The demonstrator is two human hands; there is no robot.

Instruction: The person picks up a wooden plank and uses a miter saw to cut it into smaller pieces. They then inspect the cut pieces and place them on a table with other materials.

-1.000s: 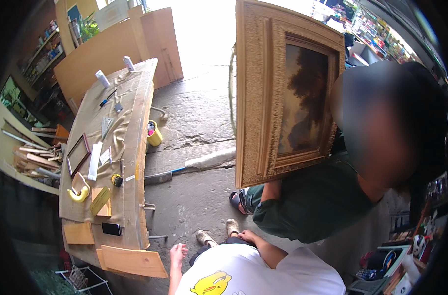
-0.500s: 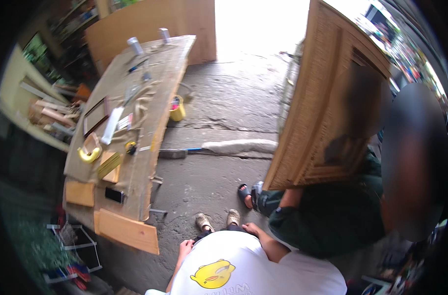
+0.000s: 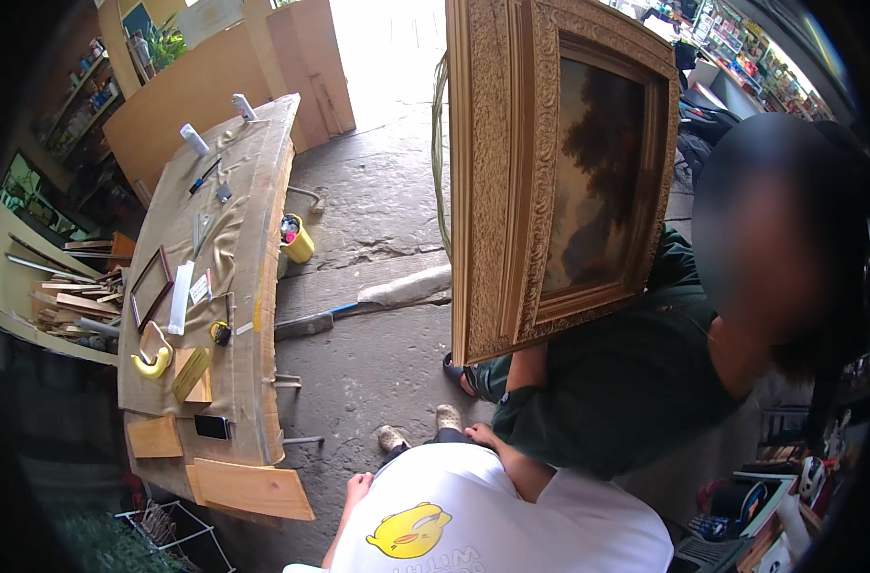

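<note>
Both my hands hang low in front of my white shirt. My left hand [image 3: 359, 485] is at the left side of my body with its fingers loosely curled, and nothing shows in it. By my right thigh, my right hand [image 3: 481, 434] is likewise curled and seems to hold nothing. Close on my right, a person in a dark green shirt [image 3: 607, 396] supports a large framed painting [image 3: 597, 172] upright. Its wide, ornate gold frame [image 3: 500, 191] surrounds a dark landscape with trees. That person's hand is mostly hidden behind the frame's lower edge.
To the left stands a long cloth-covered worktable [image 3: 248, 220] with a small dark frame [image 3: 152, 287], tape measure [image 3: 221, 332], phone [image 3: 212, 427] and wooden boards [image 3: 253, 489]. A yellow bucket [image 3: 299, 246] and a broom-like tool [image 3: 306, 326] are on the concrete floor. Shelves and clutter line both sides.
My view has turned right, so the table appears farther left. The person and the framed painting have shifted left in view, and the painting's front now shows more fully. My hands stay low.
</note>
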